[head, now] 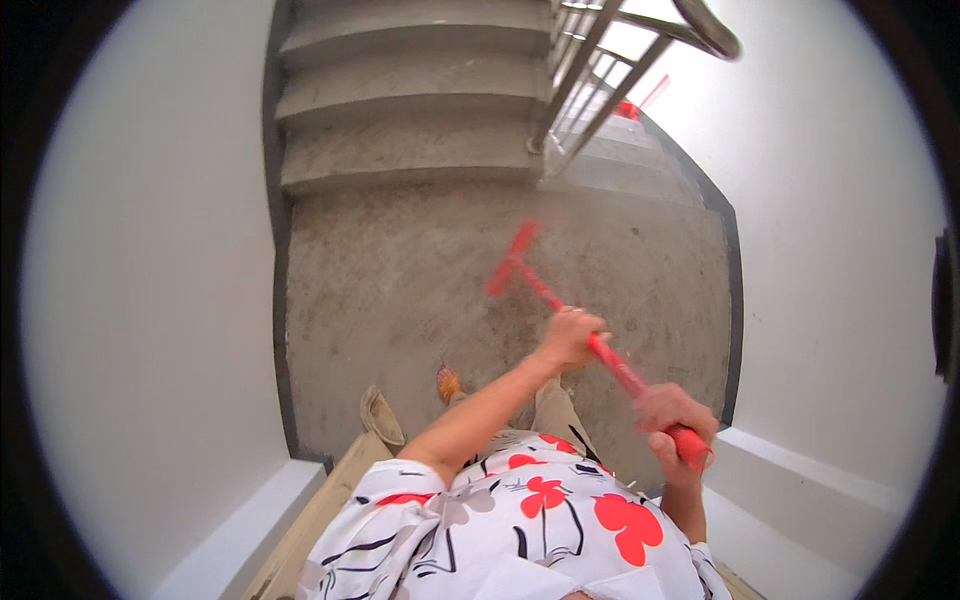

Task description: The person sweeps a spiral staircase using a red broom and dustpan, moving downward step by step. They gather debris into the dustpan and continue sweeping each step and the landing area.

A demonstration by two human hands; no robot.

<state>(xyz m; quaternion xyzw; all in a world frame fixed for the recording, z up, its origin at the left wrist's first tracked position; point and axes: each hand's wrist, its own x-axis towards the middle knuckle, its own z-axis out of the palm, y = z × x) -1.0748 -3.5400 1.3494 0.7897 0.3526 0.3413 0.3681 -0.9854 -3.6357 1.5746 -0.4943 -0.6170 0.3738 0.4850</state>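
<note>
Both of my hands grip a red broom-like tool [619, 366] with a long handle, held at a slant across my front. My left hand [574, 337] is wrapped around the middle of the handle. Closer to my body on the right, my right hand [675, 420] holds the handle near its top end. The tool's wide red head [514, 256] is over the concrete landing [390, 285]. Motion blurs the head, so its bristles or blade and its contact with the floor cannot be made out.
Concrete steps [412, 139] adjoin the landing's far left. Beside them stands a metal railing [581, 86], with a second flight [630, 165] and a red object [626, 110] beyond. White walls [150, 262] flank the landing. A beige object [381, 416] is near my left foot.
</note>
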